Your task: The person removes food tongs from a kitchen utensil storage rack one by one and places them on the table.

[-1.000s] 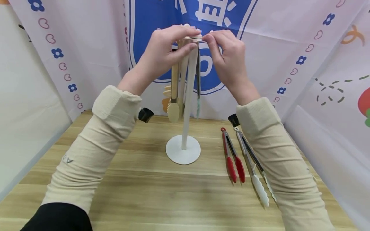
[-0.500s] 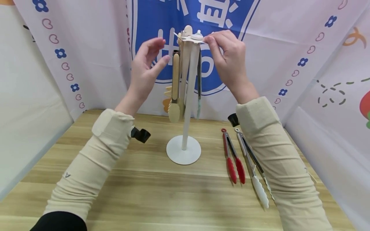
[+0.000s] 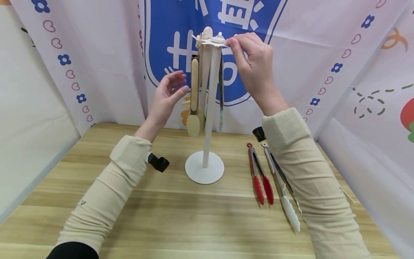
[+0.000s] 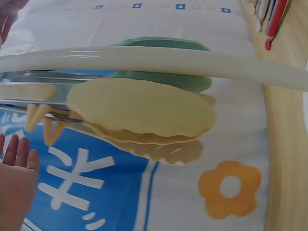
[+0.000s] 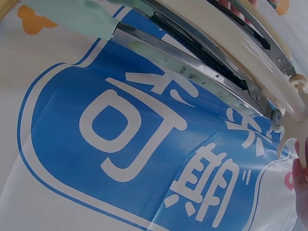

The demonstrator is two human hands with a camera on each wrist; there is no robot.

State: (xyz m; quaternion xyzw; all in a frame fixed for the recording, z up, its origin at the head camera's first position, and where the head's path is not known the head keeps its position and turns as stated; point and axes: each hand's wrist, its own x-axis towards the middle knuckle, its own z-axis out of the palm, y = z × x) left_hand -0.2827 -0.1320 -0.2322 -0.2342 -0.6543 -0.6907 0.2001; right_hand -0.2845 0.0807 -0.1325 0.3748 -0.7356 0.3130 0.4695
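A white hanging stand (image 3: 210, 104) with a round base stands on the table, hooks spread at its top. My right hand (image 3: 253, 66) pinches the right edge of that hooked top with thumb and forefinger. Beside the stand, my left hand (image 3: 165, 100) hangs in the air with fingers loosely bent, apart from the beige tongs (image 3: 193, 124) nearest to it. Those tongs hang head down; their scalloped heads (image 4: 144, 106) fill the left wrist view. Green-headed tongs (image 3: 221, 120) hang on the right side, and their metal arm (image 5: 166, 57) crosses the right wrist view.
Red tongs (image 3: 260, 180) and white tongs (image 3: 288, 207) lie on the wooden table (image 3: 155, 219) to the right, the white pair partly behind my right sleeve. A printed cloth (image 3: 291, 68) rises close behind the stand. Pale side walls flank the table.
My left hand has left the top of the stand, moving left and then down beside the hanging tongs. My right hand has kept its pinch on the hooked top.
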